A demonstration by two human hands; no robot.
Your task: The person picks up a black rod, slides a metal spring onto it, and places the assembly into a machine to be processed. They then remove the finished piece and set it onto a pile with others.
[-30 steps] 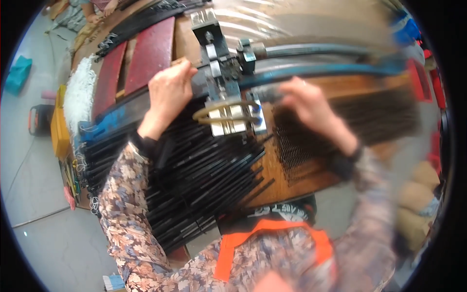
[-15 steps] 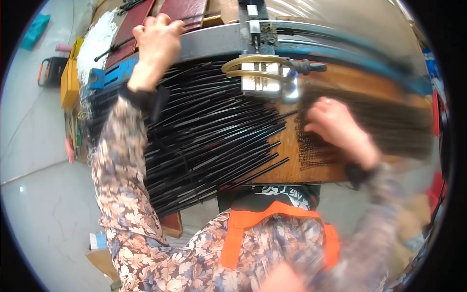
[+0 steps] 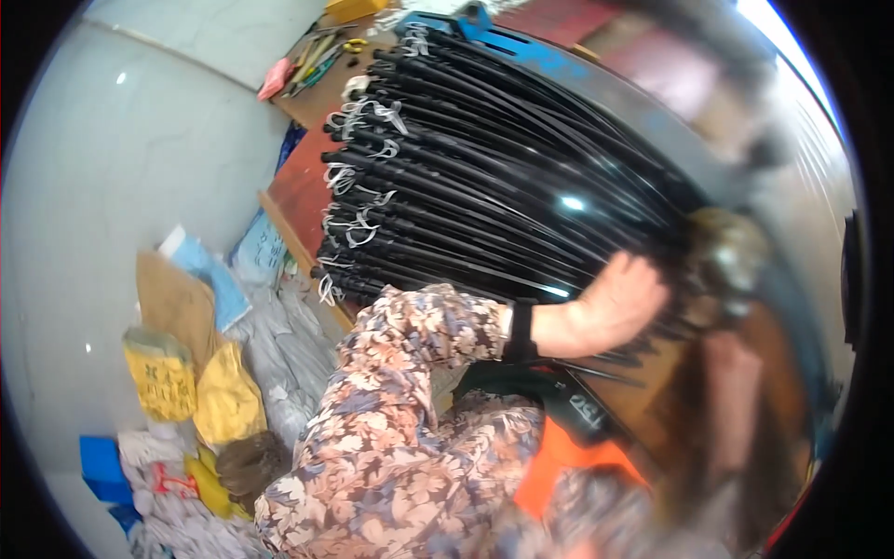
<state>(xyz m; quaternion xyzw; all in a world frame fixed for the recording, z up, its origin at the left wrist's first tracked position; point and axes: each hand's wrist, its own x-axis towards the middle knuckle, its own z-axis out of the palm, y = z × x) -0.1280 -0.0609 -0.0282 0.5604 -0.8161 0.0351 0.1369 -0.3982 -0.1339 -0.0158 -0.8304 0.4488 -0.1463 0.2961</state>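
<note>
A wide heap of thin black rods (image 3: 521, 177) covers the bench, with white cord loops (image 3: 358, 224) at their left ends. My left hand (image 3: 626, 306) is on the near right part of the heap, by the rods' right ends. Its fingers are curled down and closed; what they hold, if anything, is hidden. Farther right, my right hand (image 3: 731, 387) is smeared by motion over the wooden bench top (image 3: 680, 396), just below a blurred metal machine part (image 3: 731, 256). Whether its fingers hold anything does not show.
A blue slotted metal bracket (image 3: 503, 39) borders the heap at the far side. Hand tools (image 3: 317, 61) lie at the far left beside a pink object (image 3: 275, 78). Yellow bags (image 3: 228, 391), grey plastic (image 3: 284, 349) and a blue box (image 3: 104, 469) sit on the floor at left.
The view has swung left, bringing in the rods' looped ends and floor bags. My left hand has left the far side by the red boards for the heap's right ends. My right hand is blurrier.
</note>
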